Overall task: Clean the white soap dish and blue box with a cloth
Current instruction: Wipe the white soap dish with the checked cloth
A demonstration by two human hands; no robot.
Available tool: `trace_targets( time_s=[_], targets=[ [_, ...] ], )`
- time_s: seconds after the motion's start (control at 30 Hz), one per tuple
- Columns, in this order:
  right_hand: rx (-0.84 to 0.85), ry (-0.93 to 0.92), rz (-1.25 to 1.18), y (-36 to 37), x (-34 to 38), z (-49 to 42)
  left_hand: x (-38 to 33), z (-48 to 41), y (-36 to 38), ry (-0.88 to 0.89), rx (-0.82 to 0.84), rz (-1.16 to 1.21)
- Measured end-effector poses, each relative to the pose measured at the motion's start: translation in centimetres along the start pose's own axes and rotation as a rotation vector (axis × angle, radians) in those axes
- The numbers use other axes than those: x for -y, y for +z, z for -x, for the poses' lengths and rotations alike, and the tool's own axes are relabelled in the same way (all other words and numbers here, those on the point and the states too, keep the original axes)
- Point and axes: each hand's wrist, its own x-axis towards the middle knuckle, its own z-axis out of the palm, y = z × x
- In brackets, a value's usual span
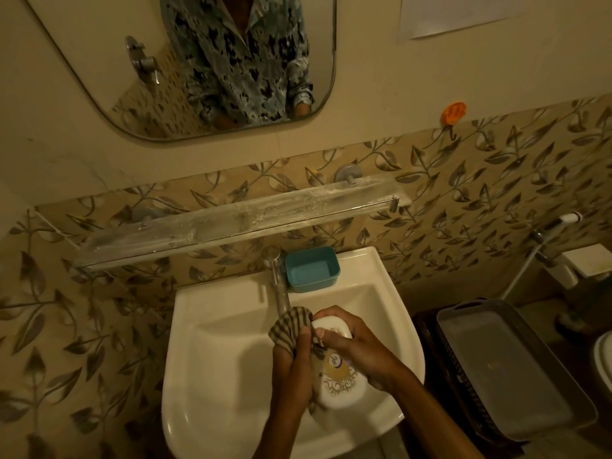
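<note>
Leaf-patterned tiles back a white sink, and both hands work over its basin. The white soap dish, oval with a gold and brown ornament on its face, is held lengthwise between the two hands, above the bowl and clear of it. The right hand grips it from the right: its fingers curl over the dish's far end and its thumb lies across the top face, so the dish sits tight in the curve of that hand. The left hand is curled round a brown checked cloth and presses it against the dish's left edge; cloth shows between these fingers and the dish, and a loose bunch of it stands up just beyond the left fingertips, touching the dish's far end. Whether any cloth lies under the dish cannot be told. The blue box stands open and upright on the sink's back rim, well beyond the fingertips of both hands and untouched, just right of the tap, whose spout reaches down to the bunched cloth. Farther beyond the fingers a smeared glass shelf runs along the wall below a mirror. Off to the right of the right hand sits a grey tray.
</note>
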Motion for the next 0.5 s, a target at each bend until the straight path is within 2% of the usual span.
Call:
trace_targets(
  time_s=[0.07,0.2,0.3,0.37,0.5],
  targets=[
    [-0.058,-0.030,-0.024,0.5,0.2,-0.3,-1.1,-1.0,-0.1,0.029,0.037,-0.031],
    [-0.378,-0.180,-0.103,0.8,1.2,-1.7,-1.4,-1.5,0.3,0.043,0.107,-0.130],
    [-0.607,-0.140,-0.233,0.0,1.5,-2.4,-0.2,-0.1,0.6,-0.042,0.133,-0.193],
    [-0.581,-0.106,-0.203,-0.7,1.5,-2.3,0.5,1.1,0.9,-0.105,0.160,-0.210],
    [-0.310,-0.087,-0.048,-1.4,1.0,-1.7,0.6,0.7,1.1,-0.121,0.149,-0.207]
  ],
)
